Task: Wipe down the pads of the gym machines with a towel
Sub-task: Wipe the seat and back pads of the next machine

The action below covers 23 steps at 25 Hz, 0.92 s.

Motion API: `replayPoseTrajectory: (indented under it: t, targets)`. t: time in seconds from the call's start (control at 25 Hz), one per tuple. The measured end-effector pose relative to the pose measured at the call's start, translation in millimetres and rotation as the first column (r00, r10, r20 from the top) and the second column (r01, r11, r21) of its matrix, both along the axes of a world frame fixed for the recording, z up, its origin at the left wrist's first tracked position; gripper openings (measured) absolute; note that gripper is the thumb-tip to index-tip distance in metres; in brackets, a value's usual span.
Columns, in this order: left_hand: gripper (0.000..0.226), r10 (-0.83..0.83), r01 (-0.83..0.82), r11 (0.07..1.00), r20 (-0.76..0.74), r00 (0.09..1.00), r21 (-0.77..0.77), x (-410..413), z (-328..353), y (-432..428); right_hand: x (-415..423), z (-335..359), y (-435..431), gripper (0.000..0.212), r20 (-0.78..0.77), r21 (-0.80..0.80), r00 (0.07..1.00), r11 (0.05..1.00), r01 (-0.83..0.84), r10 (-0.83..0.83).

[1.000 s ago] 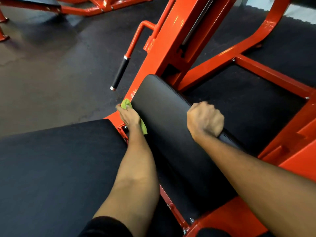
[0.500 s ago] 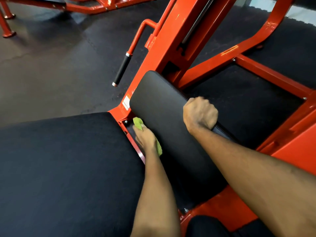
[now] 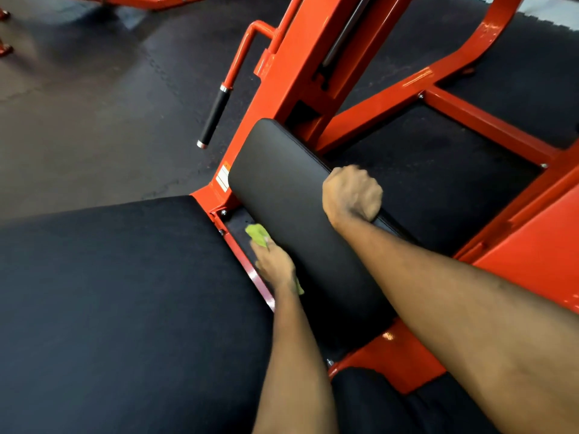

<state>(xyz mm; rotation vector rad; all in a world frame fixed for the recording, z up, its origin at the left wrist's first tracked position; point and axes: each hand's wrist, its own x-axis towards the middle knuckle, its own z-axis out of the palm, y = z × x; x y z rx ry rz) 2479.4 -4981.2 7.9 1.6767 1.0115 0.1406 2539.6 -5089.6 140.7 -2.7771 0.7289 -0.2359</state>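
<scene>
Towel down in the gap beside the pad.
The left hand [image 3: 275, 264] held the green towel [image 3: 257, 234] in its grip, low against the left side of the pad [image 3: 282, 195], in the slot between it and the wide pad [image 3: 109, 308], hemmed in by a rail of the red frame [image 3: 300, 67]. The right hand [image 3: 352, 194], fingers curled, clenched the pad's far edge. A black handle [image 3: 214, 115] hung over the floor [image 3: 78, 120] beyond.

Tight slot between wide pad [image 3: 119, 308] and long pad [image 3: 282, 189], edged by red rail [image 3: 238, 249] and filled by left hand [image 3: 275, 266] with towel [image 3: 257, 233]; open above long pad up to red upright [image 3: 300, 67] and handle [image 3: 216, 115].
</scene>
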Motion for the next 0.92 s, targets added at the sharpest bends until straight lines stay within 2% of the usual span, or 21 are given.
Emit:
replayPoseTrajectory:
  t: [0.16, 0.24, 0.28, 0.32, 0.4, 0.48, 0.52, 0.64, 0.8, 0.92]
  targets:
    - [0.049, -0.085, 0.086, 0.986, 0.009, 0.996, -0.14, -70.6, 0.0, -29.3, -14.8, 20.0, -27.3, 0.044, -0.101, 0.33, 0.989, 0.942, -0.067, 0.106]
    - [0.044, -0.089, 0.088, 0.991, -0.006, 0.996, -0.098, -61.3, 10.3, -22.6, -43.6, 30.1, -62.7, 0.038, -0.154, 0.395, 0.982, 0.918, -0.044, 0.113]
    - [0.04, -0.087, 0.087, 0.995, 0.006, 0.996, -0.055, -50.0, 19.4, -15.6, -65.6, 30.5, -83.6, 0.037, -0.171, 0.331, 0.979, 0.942, -0.047, 0.109]
    - [0.037, -0.083, 0.083, 0.996, 0.013, 0.996, -0.026, -38.9, 31.2, -10.2, -90.7, 28.8, -105.3, 0.036, -0.15, 0.203, 0.984, 0.977, -0.06, 0.092]
    - [0.036, -0.077, 0.076, 0.997, 0.035, 0.996, 0.027, -25.6, 47.3, -6.0, -136.3, 20.2, -146.4, 0.041, -0.022, -0.138, 0.994, 0.984, -0.111, 0.109]
    - [0.037, -0.096, 0.095, 0.995, 0.007, 0.995, 0.031, -39.2, 48.9, -14.9, -168.0, 5.0, -184.7, 0.04, 0.014, -0.385, 0.962, 0.889, -0.248, 0.274]
    - [0.037, -0.101, 0.101, 0.995, 0.0, 0.995, 0.01, -53.5, 44.6, -22.6, -176.6, -1.1, -199.0, 0.039, -0.018, -0.448, 0.934, 0.832, -0.327, 0.357]
    - [0.035, -0.101, 0.1, 0.993, -0.024, 0.995, -0.062, -95.3, 25.7, -49.3, -184.4, -9.9, -214.0, 0.042, -0.137, -0.542, 0.886, 0.715, -0.442, 0.444]
    - [0.03, -0.093, 0.092, 0.992, -0.009, 0.996, -0.081, -124.6, 11.8, -64.7, -179.2, -13.0, -204.1, 0.044, -0.152, -0.6, 0.908, 0.694, -0.398, 0.39]
    - [0.03, -0.081, 0.088, 0.994, 0.099, 0.992, -0.072, -111.4, 19.0, -57.4, -181.2, -17.0, -206.9, 0.042, -0.123, -0.652, 0.913, 0.662, -0.369, 0.388]
